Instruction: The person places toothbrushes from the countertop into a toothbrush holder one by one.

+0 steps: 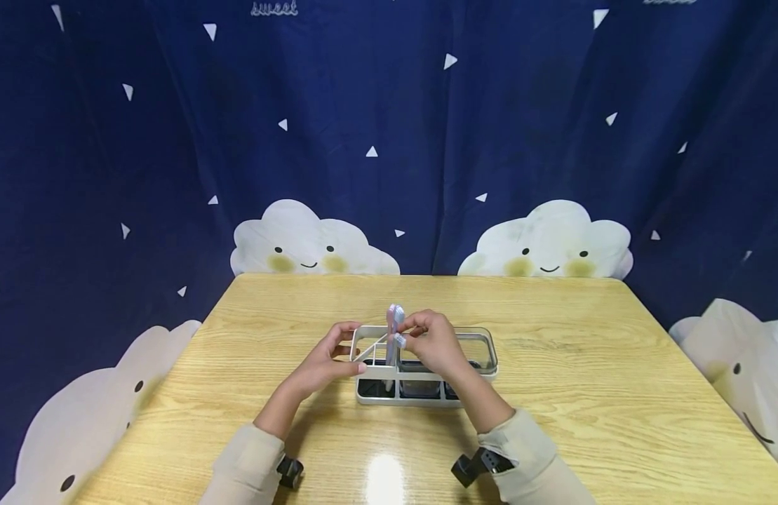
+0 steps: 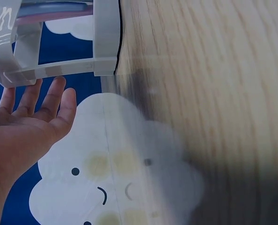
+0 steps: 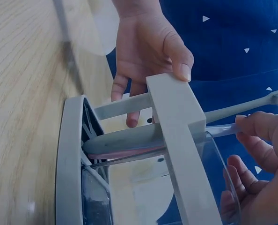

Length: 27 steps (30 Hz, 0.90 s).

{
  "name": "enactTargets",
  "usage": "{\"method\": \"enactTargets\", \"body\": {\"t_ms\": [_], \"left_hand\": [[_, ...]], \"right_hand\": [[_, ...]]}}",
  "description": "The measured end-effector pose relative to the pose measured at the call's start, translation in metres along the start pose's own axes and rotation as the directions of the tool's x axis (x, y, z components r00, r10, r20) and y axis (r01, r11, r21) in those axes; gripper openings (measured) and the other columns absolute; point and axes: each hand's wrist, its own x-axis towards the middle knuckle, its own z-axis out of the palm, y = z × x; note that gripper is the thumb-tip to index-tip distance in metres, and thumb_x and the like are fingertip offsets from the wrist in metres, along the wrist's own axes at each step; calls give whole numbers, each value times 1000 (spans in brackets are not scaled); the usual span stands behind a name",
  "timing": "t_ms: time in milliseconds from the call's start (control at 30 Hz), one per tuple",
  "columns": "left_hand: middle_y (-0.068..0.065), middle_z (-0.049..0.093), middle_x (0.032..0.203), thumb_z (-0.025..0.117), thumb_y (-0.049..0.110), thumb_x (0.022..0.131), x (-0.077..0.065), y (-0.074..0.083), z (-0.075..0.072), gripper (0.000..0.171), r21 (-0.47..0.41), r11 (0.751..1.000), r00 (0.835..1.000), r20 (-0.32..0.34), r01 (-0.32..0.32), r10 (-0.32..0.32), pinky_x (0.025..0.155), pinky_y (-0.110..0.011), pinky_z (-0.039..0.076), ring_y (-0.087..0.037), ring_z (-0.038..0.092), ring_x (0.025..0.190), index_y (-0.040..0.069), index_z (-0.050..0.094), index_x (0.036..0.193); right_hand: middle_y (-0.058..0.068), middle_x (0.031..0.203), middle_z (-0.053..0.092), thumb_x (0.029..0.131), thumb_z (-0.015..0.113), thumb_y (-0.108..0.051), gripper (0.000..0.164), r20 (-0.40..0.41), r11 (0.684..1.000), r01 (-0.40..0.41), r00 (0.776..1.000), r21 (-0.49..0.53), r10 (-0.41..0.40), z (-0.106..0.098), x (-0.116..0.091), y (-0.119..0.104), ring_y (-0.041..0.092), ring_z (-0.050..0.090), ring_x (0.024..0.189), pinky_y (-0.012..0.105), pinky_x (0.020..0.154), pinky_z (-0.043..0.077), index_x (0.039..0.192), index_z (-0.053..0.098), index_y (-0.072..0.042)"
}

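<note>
A light grey toothbrush holder [image 1: 420, 376] stands on the table, with an upper frame and a lower tray. My left hand [image 1: 322, 368] grips its left end, thumb on the front rail and fingers behind; in the right wrist view the left thumb [image 3: 182, 65] rests on the frame's corner. Inside the left compartment stand toothbrushes, one blue-grey [image 3: 125, 139] and one pink [image 3: 122, 153]. Beside them my right hand [image 1: 431, 342] pinches a pale toothbrush [image 3: 222, 130] between thumb and index finger, above the frame. Its lower part is hidden behind the frame.
Clear cups [image 1: 420, 388] hang in the holder's middle and right compartments. The wooden table [image 1: 591, 393] extends on both sides. Behind it hangs a dark blue curtain [image 1: 338, 168] with cloud prints.
</note>
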Motion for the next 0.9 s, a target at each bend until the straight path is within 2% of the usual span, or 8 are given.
{"method": "enactTargets", "body": {"t_ms": [233,500,700,833,900], "left_hand": [[-25,36,128,69,-1,79,2,-4,-2,73,-2,1000,1000,-3,7,-7,84,-40,47,-47,40,113,-1,29,139],[-27,34,131,71,1,78,8,-27,-10,73,3,1000,1000,-21,14,-14,84,-40,46,-46,39,114,6,31,139],[-24,39,128,73,6,78,6,-31,-6,72,7,1000,1000,-21,-16,17,87,-41,43,-44,41,113,6,34,138],[-19,38,136,73,10,79,0,-34,-5,76,35,999,1000,-20,-10,11,93,-46,40,-43,38,119,7,31,142],[-18,35,140,73,13,79,-5,-34,-6,77,63,998,999,-46,7,-4,95,-49,37,-42,36,123,9,31,143]], "right_hand": [[6,88,61,70,73,4,12,10,997,-27,1000,-73,28,3,2,4,22,55,78,30,56,48,75,70,-6],[5,88,61,71,73,1,10,39,996,-20,999,-85,24,1,0,4,22,56,80,30,58,49,77,69,-7],[5,90,60,75,75,-9,12,14,999,-13,1000,-44,14,-20,-14,4,21,56,79,31,58,48,86,70,-6],[5,89,60,79,73,-13,14,-34,998,9,999,-60,-11,-39,-24,9,20,56,75,31,58,48,91,70,-5],[5,88,60,81,72,-13,14,-71,995,39,996,-89,-46,-50,-28,12,20,56,75,30,61,49,92,70,-5]]}}
